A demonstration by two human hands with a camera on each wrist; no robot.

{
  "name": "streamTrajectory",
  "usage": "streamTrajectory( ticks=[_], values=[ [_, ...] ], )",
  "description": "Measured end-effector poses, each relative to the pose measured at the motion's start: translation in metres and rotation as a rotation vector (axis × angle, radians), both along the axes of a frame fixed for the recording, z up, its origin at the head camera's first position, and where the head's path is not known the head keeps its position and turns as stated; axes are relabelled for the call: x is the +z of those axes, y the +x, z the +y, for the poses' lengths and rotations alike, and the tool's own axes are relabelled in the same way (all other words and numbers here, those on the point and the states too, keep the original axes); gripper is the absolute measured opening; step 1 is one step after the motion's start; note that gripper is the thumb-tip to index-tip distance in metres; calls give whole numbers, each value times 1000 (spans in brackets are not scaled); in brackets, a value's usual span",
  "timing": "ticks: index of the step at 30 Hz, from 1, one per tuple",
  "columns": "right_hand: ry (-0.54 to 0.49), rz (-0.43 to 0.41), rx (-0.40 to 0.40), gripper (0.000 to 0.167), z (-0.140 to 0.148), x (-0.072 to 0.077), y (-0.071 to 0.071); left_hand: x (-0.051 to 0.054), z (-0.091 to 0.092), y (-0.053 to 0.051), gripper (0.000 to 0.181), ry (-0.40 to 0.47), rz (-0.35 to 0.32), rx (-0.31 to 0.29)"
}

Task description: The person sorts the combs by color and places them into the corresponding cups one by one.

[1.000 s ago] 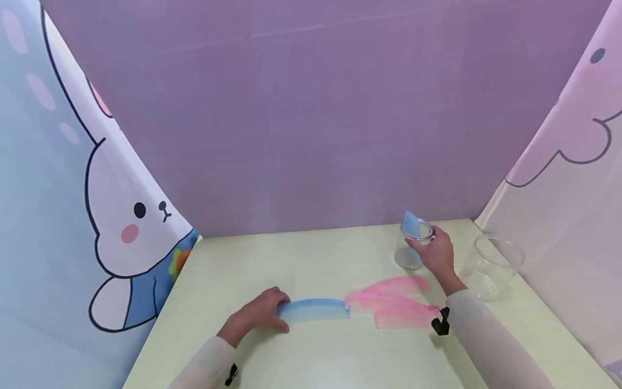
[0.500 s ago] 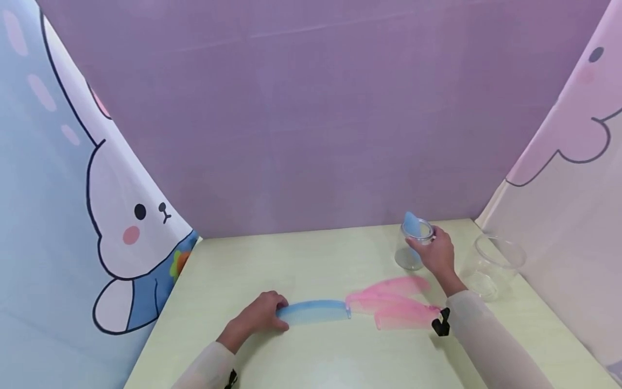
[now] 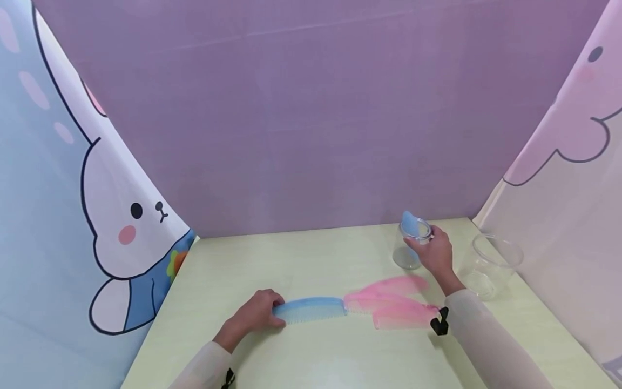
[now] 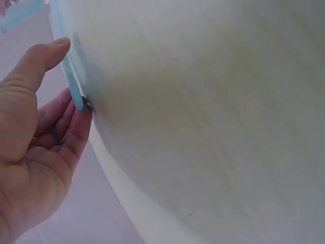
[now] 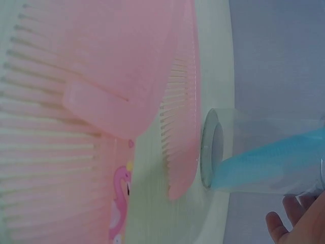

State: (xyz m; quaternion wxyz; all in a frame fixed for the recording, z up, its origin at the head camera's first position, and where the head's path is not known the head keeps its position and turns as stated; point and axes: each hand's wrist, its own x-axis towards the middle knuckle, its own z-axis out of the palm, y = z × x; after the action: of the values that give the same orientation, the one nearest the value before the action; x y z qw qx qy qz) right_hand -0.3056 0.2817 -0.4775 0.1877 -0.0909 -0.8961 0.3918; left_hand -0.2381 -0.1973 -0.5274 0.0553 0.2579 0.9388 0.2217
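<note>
My left hand (image 3: 259,312) holds the near-left end of a blue comb (image 3: 313,309) that lies on the table, its teeth toward me. In the left wrist view the thumb and fingers of my left hand (image 4: 38,132) are on either side of the comb's edge (image 4: 76,91). At the back right, my right hand (image 3: 434,254) grips the rim of a clear jar (image 3: 404,258) standing upright. Another blue comb (image 3: 410,222) leans inside it, its tip above the rim. Several pink combs (image 3: 400,305) overlap on the table between my hands.
A second, wider clear container (image 3: 491,270) stands at the right, close to the table edge and my right forearm. A purple backdrop (image 3: 311,135) rises behind the table (image 3: 311,356), with printed cloth on both sides.
</note>
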Motion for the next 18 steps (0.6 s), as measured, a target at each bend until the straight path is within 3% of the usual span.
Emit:
streamTrajectory(
  ticks=[7, 18],
  values=[
    [8, 4, 6, 82, 1, 2, -2, 3, -7, 1, 44, 10, -12, 23],
    [10, -14, -3, 81, 1, 0, -3, 7, -19, 0, 44, 40, 51, 36]
  ],
)
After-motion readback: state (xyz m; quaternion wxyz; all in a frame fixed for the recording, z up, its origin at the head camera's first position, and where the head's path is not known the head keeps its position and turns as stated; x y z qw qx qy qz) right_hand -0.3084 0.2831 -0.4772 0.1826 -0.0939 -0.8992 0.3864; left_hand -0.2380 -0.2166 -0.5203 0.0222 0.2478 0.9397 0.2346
